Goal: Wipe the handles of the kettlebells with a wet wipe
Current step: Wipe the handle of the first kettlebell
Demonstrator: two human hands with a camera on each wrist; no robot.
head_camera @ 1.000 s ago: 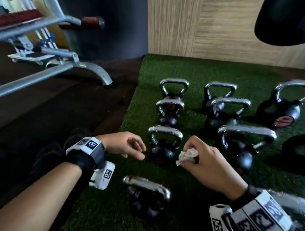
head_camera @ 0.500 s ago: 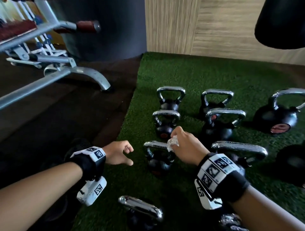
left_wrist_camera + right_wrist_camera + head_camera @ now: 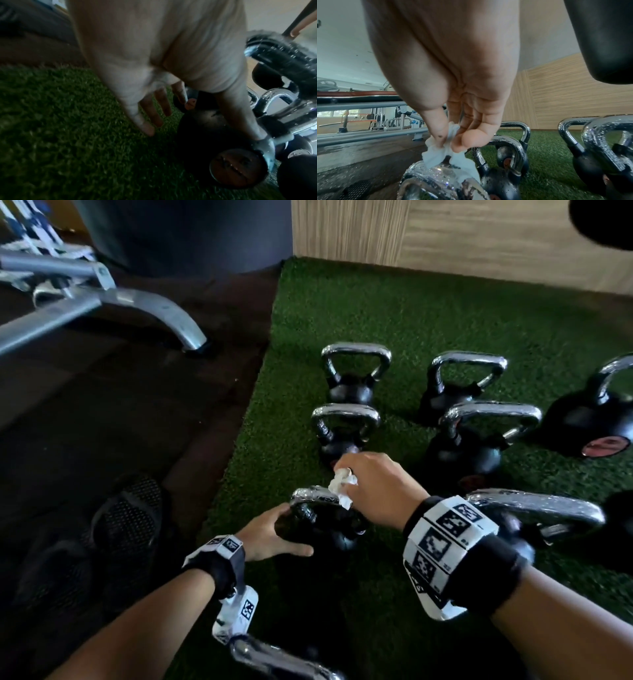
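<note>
**A:** Pinching the wet wipe (image 3: pixel 445 146) between thumb and fingertips, the right hand (image 3: pixel 373 491) has its grip closed on the crumpled wad and presses it onto the chrome handle (image 3: pixel 313 495) of the near kettlebell (image 3: pixel 325 529), which stands on the green turf (image 3: pixel 428 313) close to its left edge.

**B:** And the left hand (image 3: pixel 270 534)?

**A:** Its grip is open, fingers spread; they lie against the black ball and the handle's left end, seemingly to steady it.

**B:** So which step is this?

**A:** Wiping this handle, I'd judge. Next the wipe should run along the bar and down both uprights, with the wad turned to reach the underside.

**B:** What else stands about?

**A:** Two more kettlebells (image 3: pixel 346 429) in a row behind it, larger ones (image 3: pixel 466 446) to the right, another handle at the near edge. A metal bench frame (image 3: pixel 102 299) and a dark shoe (image 3: pixel 130 508) sit on the floor to the left. The big handle (image 3: pixel 537 508) just beside the right wrist crowds that arm.
</note>
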